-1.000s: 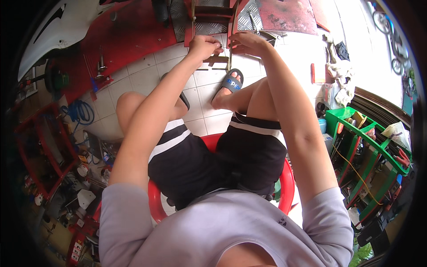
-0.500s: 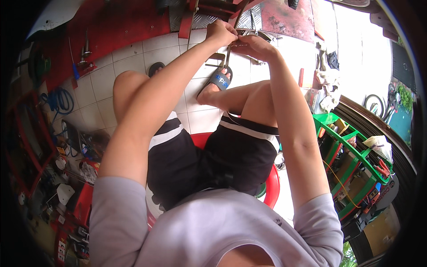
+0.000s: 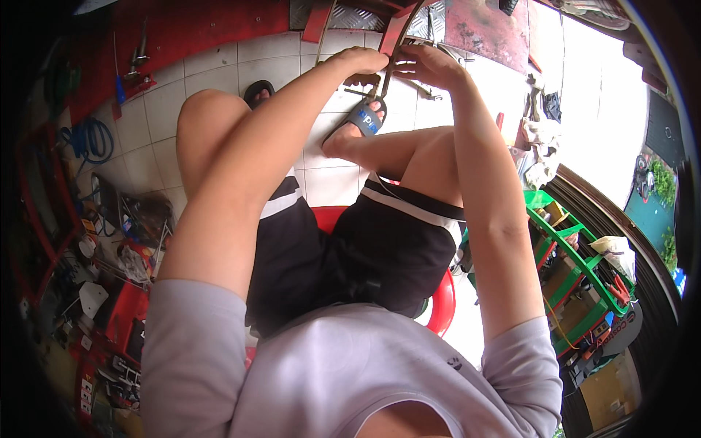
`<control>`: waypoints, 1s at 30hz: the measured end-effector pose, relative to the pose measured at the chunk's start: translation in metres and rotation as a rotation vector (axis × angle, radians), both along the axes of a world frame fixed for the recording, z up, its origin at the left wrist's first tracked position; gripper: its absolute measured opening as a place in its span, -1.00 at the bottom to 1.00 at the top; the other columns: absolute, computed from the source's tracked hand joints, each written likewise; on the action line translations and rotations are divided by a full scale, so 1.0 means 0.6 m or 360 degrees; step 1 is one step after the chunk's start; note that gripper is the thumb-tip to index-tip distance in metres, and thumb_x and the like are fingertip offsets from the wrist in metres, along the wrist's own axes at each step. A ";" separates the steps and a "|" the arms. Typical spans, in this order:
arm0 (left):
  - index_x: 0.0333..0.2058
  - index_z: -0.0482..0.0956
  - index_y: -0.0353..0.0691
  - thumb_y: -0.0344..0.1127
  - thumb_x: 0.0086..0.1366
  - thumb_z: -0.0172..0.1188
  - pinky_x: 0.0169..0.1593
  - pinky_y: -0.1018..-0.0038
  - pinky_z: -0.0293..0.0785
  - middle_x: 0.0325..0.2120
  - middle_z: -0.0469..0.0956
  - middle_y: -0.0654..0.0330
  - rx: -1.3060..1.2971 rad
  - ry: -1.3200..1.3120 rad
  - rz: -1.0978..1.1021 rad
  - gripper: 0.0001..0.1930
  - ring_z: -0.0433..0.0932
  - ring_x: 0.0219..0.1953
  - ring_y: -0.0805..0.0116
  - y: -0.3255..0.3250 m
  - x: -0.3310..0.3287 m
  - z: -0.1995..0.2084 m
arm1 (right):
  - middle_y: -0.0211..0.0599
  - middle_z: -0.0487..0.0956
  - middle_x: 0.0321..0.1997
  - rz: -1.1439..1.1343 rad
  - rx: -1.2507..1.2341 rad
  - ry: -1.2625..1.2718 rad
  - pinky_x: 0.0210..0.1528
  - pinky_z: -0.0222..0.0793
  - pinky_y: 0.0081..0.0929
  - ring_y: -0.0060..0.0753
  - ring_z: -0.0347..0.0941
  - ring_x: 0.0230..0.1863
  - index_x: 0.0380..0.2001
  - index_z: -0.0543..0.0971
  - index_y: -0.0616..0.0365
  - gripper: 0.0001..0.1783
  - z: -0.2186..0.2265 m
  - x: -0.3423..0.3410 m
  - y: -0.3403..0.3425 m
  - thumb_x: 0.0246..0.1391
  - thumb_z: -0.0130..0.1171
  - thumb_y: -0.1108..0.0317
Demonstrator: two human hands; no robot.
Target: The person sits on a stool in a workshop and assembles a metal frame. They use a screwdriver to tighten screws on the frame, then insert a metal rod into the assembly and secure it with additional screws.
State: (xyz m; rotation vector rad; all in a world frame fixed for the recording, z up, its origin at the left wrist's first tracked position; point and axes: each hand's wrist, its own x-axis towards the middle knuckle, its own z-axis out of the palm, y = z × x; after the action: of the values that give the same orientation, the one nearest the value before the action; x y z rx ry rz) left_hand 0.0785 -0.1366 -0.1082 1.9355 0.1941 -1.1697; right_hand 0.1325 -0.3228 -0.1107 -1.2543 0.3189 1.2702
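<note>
My left hand (image 3: 362,61) is at the top middle, its fingers curled beside a thin, curved, dark metal bar (image 3: 393,51). Whatever lies in those fingers is hidden behind the hand. On the other side of the bar is my right hand (image 3: 432,66), its fingers stretched toward the bar and slightly apart. I cannot tell whether its fingertips touch the metal. Red metal pieces (image 3: 318,22) rise behind the hands, above a diamond-patterned metal plate (image 3: 355,19). Below the hands, the bar's lower end comes down close to my sandalled foot (image 3: 366,117).
I sit on a red stool (image 3: 442,306) over a white tiled floor (image 3: 321,186). A green rack (image 3: 577,252) with tools stands at the right. Blue coiled hose (image 3: 89,143) and cluttered parts lie at the left. White cloths (image 3: 542,150) are piled beyond my right forearm.
My hands have drawn apart from where they met at the bar. The left hand has turned lower, and the right hand's fingers have spread. The view has shifted slightly.
</note>
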 end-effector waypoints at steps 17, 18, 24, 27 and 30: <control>-0.45 0.66 -0.28 0.04 0.07 0.26 -0.46 0.43 0.48 -0.59 0.60 0.17 -0.0069 -0.0062 -0.0360 -0.59 0.56 -0.59 0.37 -0.007 -0.007 0.011 | -0.32 0.49 -0.15 0.0229 0.0056 -0.0064 0.23 0.26 -0.30 -0.28 0.43 0.01 -0.13 0.50 0.15 -0.68 -0.014 0.022 -0.014 0.23 0.05 0.14; -0.45 0.66 -0.29 0.02 0.08 0.26 -0.46 0.44 0.48 -0.59 0.60 0.17 -0.0075 -0.0045 -0.0343 -0.60 0.55 -0.60 0.37 -0.009 -0.007 0.012 | -0.31 0.49 -0.14 0.0243 0.0061 -0.0083 0.24 0.25 -0.30 -0.27 0.43 0.02 -0.12 0.50 0.16 -0.67 -0.014 0.022 -0.015 0.23 0.04 0.13; -0.43 0.66 -0.31 -0.03 0.10 0.29 -0.48 0.44 0.46 -0.57 0.60 0.15 -0.0152 0.0039 -0.0240 -0.62 0.52 -0.60 0.37 -0.011 -0.008 -0.003 | -0.20 0.55 -0.11 0.0175 -0.0038 -0.0063 0.13 0.36 -0.36 -0.29 0.49 -0.03 -0.15 0.47 0.26 -0.75 0.017 0.017 0.000 0.24 -0.04 0.31; -0.42 0.66 -0.31 -0.01 0.13 0.29 -0.48 0.43 0.44 -0.56 0.60 0.15 -0.0185 0.0083 -0.0232 -0.61 0.51 -0.59 0.38 -0.006 -0.010 -0.004 | -0.27 0.56 -0.15 0.0526 -0.0662 -0.0193 0.05 0.40 -0.40 -0.39 0.50 -0.07 -0.07 0.50 0.18 -0.69 0.053 0.013 0.000 0.22 0.00 0.24; -0.38 0.66 -0.30 -0.02 0.16 0.27 -0.45 0.40 0.44 -0.52 0.60 0.15 -0.0115 0.0096 -0.0286 -0.62 0.52 -0.54 0.37 -0.007 -0.007 0.003 | -0.33 0.59 -0.31 0.0899 -0.0977 -0.0264 -0.25 0.48 -0.58 -0.52 0.52 -0.23 -0.23 0.60 0.23 -0.74 0.066 -0.006 -0.008 0.12 0.07 0.28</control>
State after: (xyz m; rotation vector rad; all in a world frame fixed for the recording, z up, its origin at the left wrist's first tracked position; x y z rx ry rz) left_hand 0.0742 -0.1408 -0.1062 1.8856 0.0095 -1.3353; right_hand 0.1291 -0.3273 -0.0710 -2.0649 0.2481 1.5887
